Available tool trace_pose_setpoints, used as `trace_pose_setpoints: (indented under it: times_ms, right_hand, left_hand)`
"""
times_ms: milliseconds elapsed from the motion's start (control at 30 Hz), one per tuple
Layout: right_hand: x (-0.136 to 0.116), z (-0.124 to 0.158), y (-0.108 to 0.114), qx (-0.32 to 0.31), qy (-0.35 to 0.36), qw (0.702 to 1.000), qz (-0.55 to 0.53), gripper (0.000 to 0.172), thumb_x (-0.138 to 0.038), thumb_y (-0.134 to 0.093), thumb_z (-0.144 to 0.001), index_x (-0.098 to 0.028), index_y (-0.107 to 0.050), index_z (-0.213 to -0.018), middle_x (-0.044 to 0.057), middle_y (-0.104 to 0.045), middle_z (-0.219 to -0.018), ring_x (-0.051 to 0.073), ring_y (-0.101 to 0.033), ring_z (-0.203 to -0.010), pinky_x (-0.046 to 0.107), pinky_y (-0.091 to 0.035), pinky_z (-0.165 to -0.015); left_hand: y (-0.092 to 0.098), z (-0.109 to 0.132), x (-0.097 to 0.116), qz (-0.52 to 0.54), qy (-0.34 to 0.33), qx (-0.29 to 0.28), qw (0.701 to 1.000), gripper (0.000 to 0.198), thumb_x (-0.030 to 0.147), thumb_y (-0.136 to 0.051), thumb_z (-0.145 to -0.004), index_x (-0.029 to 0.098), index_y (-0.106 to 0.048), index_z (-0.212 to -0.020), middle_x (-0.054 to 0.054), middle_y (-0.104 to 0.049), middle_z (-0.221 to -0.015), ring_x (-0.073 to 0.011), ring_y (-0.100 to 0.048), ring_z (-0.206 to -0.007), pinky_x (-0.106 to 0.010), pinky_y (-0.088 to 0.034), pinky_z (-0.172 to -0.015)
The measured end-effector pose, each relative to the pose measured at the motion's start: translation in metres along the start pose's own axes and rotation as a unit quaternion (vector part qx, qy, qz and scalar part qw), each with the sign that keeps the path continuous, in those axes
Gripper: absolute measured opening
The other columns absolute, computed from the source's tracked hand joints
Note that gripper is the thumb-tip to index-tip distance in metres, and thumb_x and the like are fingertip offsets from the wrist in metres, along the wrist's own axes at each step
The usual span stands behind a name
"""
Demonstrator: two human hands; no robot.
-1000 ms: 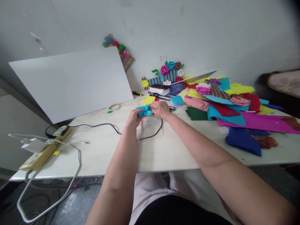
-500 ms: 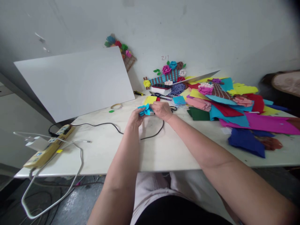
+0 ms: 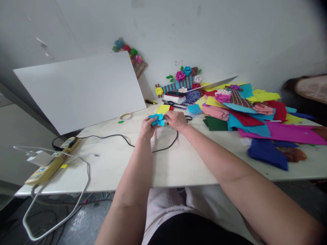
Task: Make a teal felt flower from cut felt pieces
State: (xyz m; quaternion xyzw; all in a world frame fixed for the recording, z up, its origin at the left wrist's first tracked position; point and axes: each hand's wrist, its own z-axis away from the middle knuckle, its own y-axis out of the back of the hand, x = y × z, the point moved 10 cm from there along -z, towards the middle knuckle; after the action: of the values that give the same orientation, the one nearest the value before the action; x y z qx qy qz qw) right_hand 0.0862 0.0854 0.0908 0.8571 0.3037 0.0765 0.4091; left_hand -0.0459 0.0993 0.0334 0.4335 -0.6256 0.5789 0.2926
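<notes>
Over the middle of the table, a blue paper flower (image 3: pixel 157 119) is pinched in my left hand (image 3: pixel 147 127), its petals spread toward the right. My right hand (image 3: pixel 176 120) is closed at the flower's right side, with its fingertips pressed together; what they hold is too small to make out. Just behind the hands lie yellow paper squares (image 3: pixel 162 109) with a red piece beside them. Dark scissor handles (image 3: pixel 188 118) show to the right of my right hand. A black cable (image 3: pixel 167 148) curves on the table below the hands.
A white board (image 3: pixel 84 92) leans at the back left. A yellow power strip (image 3: pixel 52 163) with cables lies at the left edge. Coloured paper (image 3: pixel 288 132) is heaped on the right. Purple string (image 3: pixel 192 97) and a phone on a white box (image 3: pixel 175 95) sit behind.
The blue flower has turned slightly in my fingers. The whole view has shifted a little; both hands keep nearly the same place.
</notes>
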Motion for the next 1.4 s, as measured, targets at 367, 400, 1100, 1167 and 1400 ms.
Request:
trace_pose_setpoints:
  times_ms: [367,400,1100,1167,1400]
  right_hand:
    - [0.0082,0.001,-0.0022,-0.015,-0.041,0.999,0.028,0.035,-0.037,-0.039,-0.09,-0.015,-0.066,-0.091,0.009,-0.071,-0.087,0.018,-0.059,-0.071,0.028,-0.023,-0.057]
    - [0.0074,0.0011,-0.0023,-0.017,-0.038,0.999,0.025,0.035,-0.037,-0.038,-0.091,-0.015,-0.066,-0.092,0.009,-0.071,-0.088,0.018,-0.059,-0.072,0.028,-0.023,-0.057]
    - [-0.0003,0.0015,-0.0057,0.009,0.021,0.999,-0.029,0.029,-0.026,-0.04,-0.091,-0.016,-0.066,-0.097,0.008,-0.066,-0.099,0.017,-0.058,-0.082,0.027,-0.03,-0.061]
    - [-0.0001,0.0017,-0.006,0.014,0.025,0.999,-0.031,0.029,-0.026,-0.04,-0.09,-0.016,-0.066,-0.098,0.008,-0.066,-0.1,0.017,-0.058,-0.081,0.027,-0.03,-0.061]
    - [-0.0001,0.0018,-0.0051,0.015,0.018,0.999,-0.03,0.028,-0.024,-0.041,-0.09,-0.017,-0.067,-0.097,0.007,-0.065,-0.102,0.017,-0.057,-0.082,0.026,-0.031,-0.06]
  left_hand:
    - [0.0001,0.0,-0.0019,-0.005,-0.002,0.004,1.0,0.025,0.018,-0.076,-0.05,0.014,-0.057,-0.065,0.0,-0.061,-0.062,-0.0104,-0.057,-0.052,-0.025,-0.05,-0.052]
    - [0.0009,-0.0008,-0.002,-0.004,-0.004,0.004,1.0,0.025,0.018,-0.076,-0.05,0.014,-0.058,-0.066,0.0,-0.062,-0.062,-0.0104,-0.057,-0.052,-0.025,-0.05,-0.052]
    - [0.0041,-0.0012,0.0004,-0.011,-0.02,-0.005,1.0,0.028,0.02,-0.079,-0.048,0.014,-0.058,-0.065,0.001,-0.061,-0.061,-0.0102,-0.057,-0.053,-0.026,-0.05,-0.055]
    - [0.0036,-0.0005,0.001,-0.014,-0.02,-0.007,1.0,0.029,0.021,-0.079,-0.047,0.014,-0.058,-0.066,0.001,-0.061,-0.061,-0.0105,-0.057,-0.054,-0.026,-0.05,-0.056]
    - [0.0029,0.0002,0.0022,-0.028,-0.019,-0.01,0.999,0.029,0.024,-0.08,-0.049,0.014,-0.059,-0.066,0.001,-0.061,-0.061,-0.0093,-0.056,-0.053,-0.024,-0.048,-0.055]
